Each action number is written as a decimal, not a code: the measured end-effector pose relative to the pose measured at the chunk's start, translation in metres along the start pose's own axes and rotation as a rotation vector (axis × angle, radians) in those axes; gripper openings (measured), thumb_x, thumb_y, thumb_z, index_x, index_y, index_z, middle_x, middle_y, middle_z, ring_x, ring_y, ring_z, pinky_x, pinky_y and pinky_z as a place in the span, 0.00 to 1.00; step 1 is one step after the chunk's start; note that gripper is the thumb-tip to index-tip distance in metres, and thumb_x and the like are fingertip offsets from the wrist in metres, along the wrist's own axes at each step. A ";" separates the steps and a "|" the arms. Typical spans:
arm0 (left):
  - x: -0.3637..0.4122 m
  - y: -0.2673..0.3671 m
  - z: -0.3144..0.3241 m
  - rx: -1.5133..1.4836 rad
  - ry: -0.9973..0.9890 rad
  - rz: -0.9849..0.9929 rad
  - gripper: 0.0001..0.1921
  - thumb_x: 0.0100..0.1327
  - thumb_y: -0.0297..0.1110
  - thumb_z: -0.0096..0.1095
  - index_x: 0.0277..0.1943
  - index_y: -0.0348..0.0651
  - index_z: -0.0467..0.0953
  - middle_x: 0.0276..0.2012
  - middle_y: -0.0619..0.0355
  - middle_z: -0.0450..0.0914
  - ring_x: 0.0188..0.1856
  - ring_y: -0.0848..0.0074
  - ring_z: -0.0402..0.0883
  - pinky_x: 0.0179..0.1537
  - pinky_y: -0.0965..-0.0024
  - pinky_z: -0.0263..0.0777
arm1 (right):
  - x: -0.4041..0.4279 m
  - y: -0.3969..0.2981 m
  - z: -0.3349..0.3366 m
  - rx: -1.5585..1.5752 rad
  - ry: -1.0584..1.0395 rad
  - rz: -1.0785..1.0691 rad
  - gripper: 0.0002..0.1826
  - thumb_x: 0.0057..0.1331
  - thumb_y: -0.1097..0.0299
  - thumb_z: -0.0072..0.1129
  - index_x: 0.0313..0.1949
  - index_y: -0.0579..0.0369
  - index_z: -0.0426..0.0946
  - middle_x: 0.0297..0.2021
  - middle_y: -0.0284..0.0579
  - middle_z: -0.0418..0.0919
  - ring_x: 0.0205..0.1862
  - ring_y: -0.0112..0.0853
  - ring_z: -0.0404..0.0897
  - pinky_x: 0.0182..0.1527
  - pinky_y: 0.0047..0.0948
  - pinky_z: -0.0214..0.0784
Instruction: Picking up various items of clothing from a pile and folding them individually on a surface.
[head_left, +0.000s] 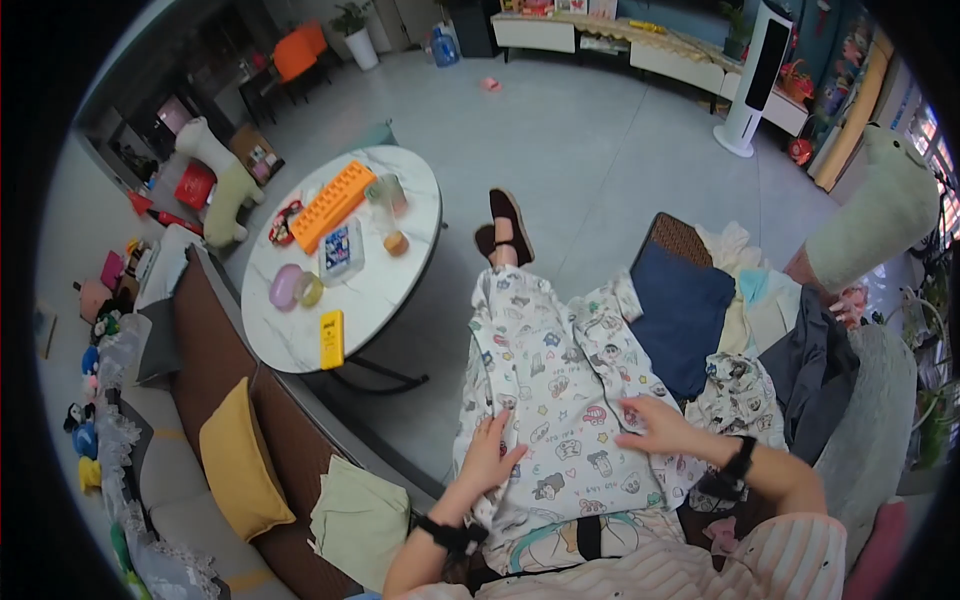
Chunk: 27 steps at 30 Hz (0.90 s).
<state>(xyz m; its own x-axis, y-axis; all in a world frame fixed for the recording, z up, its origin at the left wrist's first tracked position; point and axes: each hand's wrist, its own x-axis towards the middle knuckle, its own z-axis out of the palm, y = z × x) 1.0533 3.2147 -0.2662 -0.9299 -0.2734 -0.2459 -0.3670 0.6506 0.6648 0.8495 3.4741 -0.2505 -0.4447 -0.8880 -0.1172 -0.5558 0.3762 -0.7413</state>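
A white long-sleeved garment with cartoon prints (559, 405) lies spread over my lap and legs, one sleeve folded along its right side. My left hand (491, 457) rests on the garment's left edge, fingers apart. On the right side my right hand (652, 426) touches the cloth near the sleeve's dark-edged fold, thumb and fingers apart. Both wrists wear black bands. Beside my right arm lies a crumpled piece with similar prints (739, 397). A folded navy cloth (682, 315) and a dark grey garment (814, 375) lie near it.
A round marble-patterned table (375, 315) at the left bears an orange box, a plastic container and a yellow packet. On the brown sofa (292, 412) are a yellow cushion (240, 457) and a folded pale green cloth (360, 517). A large plush toy (877, 210) stands at the right.
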 end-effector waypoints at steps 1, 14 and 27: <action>-0.016 0.008 0.001 -0.083 0.125 0.002 0.34 0.54 0.39 0.62 0.60 0.32 0.57 0.50 0.38 0.69 0.53 0.55 0.69 0.54 0.65 0.62 | -0.018 -0.001 0.006 0.074 0.072 0.020 0.36 0.50 0.50 0.64 0.51 0.63 0.67 0.44 0.56 0.72 0.46 0.45 0.71 0.48 0.37 0.64; -0.079 -0.030 -0.042 -1.826 0.298 -0.458 0.20 0.56 0.24 0.49 0.52 0.26 0.65 0.46 0.47 0.74 0.46 0.68 0.76 0.49 0.67 0.71 | -0.036 0.006 0.009 0.709 0.209 0.558 0.13 0.61 0.69 0.54 0.42 0.64 0.73 0.29 0.36 0.77 0.29 0.20 0.73 0.30 0.20 0.66; -0.036 0.084 -0.006 -0.368 -0.581 -0.001 0.47 0.52 0.26 0.60 0.67 0.40 0.33 0.25 0.56 0.69 0.24 0.75 0.69 0.28 0.74 0.65 | -0.019 -0.098 0.022 -0.112 -0.844 -0.058 0.29 0.60 0.56 0.48 0.55 0.63 0.60 0.21 0.57 0.75 0.26 0.53 0.75 0.30 0.46 0.68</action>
<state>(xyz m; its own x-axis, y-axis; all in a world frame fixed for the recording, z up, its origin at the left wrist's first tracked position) 1.0562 3.2754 -0.1974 -0.8281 0.2179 -0.5166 -0.4320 0.3394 0.8356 0.9285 3.4482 -0.1899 0.2346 -0.7894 -0.5672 -0.6475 0.3084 -0.6969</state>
